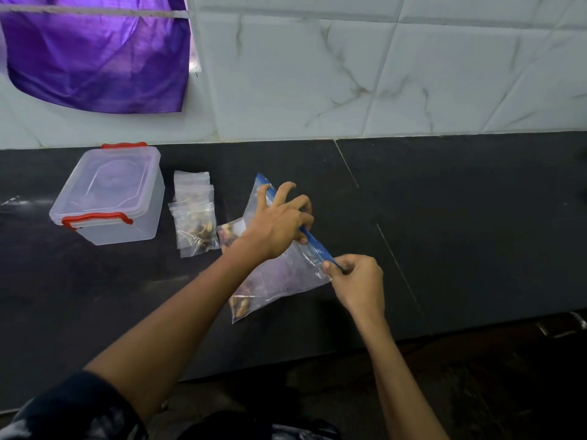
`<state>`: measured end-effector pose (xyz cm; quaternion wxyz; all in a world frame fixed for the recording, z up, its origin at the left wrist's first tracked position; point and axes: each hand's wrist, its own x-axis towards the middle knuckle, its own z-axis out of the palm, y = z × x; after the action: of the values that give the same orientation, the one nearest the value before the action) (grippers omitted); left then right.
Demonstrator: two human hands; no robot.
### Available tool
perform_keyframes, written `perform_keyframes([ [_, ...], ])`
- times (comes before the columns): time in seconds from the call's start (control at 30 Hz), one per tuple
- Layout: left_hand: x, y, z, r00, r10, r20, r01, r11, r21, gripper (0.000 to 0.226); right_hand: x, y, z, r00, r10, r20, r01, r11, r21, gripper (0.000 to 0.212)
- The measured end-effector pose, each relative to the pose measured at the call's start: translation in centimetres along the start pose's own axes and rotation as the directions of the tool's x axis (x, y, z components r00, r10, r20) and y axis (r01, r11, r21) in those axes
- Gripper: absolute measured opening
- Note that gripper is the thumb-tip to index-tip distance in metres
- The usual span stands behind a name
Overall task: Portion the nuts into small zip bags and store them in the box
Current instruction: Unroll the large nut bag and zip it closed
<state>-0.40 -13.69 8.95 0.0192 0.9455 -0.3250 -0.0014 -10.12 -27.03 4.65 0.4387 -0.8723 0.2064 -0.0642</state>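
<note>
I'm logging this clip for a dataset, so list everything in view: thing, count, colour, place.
large zip bag: one, clear with blue zip strip, few nuts in its near corner, centre of the counter
small zip bags: a small pile, exact count unclear, clear, some holding nuts, right of the box
box: one, clear with red latches, lid on, left on the counter
counter: one, black
wall tiles: white, marbled, behind the counter
cloth: one, purple, hanging top left
left hand: presses on the large bag's zip strip
right hand: pinches the strip's near end
</note>
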Motion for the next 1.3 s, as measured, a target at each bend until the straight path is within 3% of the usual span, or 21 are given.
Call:
perform_keyframes([
  [0.13, -0.1, -0.3, -0.6, 0.999, -0.034, -0.023, 0.035, 0.999, 0.017, 0.021, 0.3, -0.9, 0.4, 0.997, -0.066, -0.033, 0.064, 0.997, -0.05, 0.009],
  [0.27, -0.4, -1.5, -2.1, 0.988, -0.091, -0.123, 0.086, 0.995, -0.042, 0.017, 0.9, -2.2, -0.7, 0.989, -0.147, 0.0, 0.147, 0.987, 0.059, 0.016],
  [0.37, -0.9, -2.2, -3.9, 0.971, -0.134, -0.197, 0.116, 0.988, -0.101, 0.013, 1.5, -3.8, -1.1, 0.984, -0.17, -0.06, 0.176, 0.979, 0.105, 0.014],
  [0.6, -2.7, -4.6, -7.0, 0.942, -0.165, -0.293, 0.104, 0.971, -0.215, 0.02, 2.9, -7.9, -2.2, 0.949, -0.306, -0.074, 0.309, 0.95, 0.04, 0.005],
  [0.73, -3.4, -6.1, -7.2, 0.935, -0.197, -0.295, 0.098, 0.942, -0.32, 0.02, 3.3, -8.9, -2.3, 0.946, -0.311, 0.094, 0.27, 0.914, 0.304, 0.02],
  [0.8, -3.5, -6.3, -6.9, 0.932, -0.205, -0.299, 0.095, 0.933, -0.346, 0.02, 3.4, -9.5, -1.6, 0.937, -0.333, 0.108, 0.28, 0.898, 0.34, 0.02],
  [0.9, -3.5, -6.1, -6.1, 0.922, -0.229, -0.313, 0.083, 0.904, -0.419, 0.021, 3.6, -10.2, -0.3, 0.956, -0.294, 0.011, 0.278, 0.915, 0.293, 0.008],
  [1.0, -3.8, -6.9, -6.2, 0.947, -0.224, -0.233, 0.099, 0.887, -0.451, 0.021, 4.2, -10.3, 0.1, 0.955, -0.294, -0.026, 0.292, 0.929, 0.227, 0.007],
  [1.1, -4.3, -8.8, -6.7, 0.962, -0.233, -0.139, 0.168, 0.913, -0.372, 0.02, 4.8, -10.2, -0.2, 0.97, -0.239, 0.048, 0.221, 0.945, 0.239, 0.007],
  [1.17, -4.4, -9.7, -6.7, 0.967, -0.234, -0.098, 0.171, 0.888, -0.428, 0.012, 5.0, -10.4, -0.6, 0.97, -0.202, 0.134, 0.171, 0.962, 0.215, 0.011],
  [1.23, -4.2, -9.7, -6.4, 0.97, -0.228, -0.083, 0.162, 0.864, -0.476, 0.017, 5.2, -10.6, -1.0, 0.964, -0.239, 0.113, 0.239, 0.971, 0.014, 0.018],
  [1.3, -3.9, -9.6, -6.2, 0.968, -0.228, -0.106, 0.154, 0.87, -0.468, 0.019, 5.0, -11.4, -1.2, 0.922, -0.383, 0.065, 0.382, 0.861, -0.336, 0.028],
])
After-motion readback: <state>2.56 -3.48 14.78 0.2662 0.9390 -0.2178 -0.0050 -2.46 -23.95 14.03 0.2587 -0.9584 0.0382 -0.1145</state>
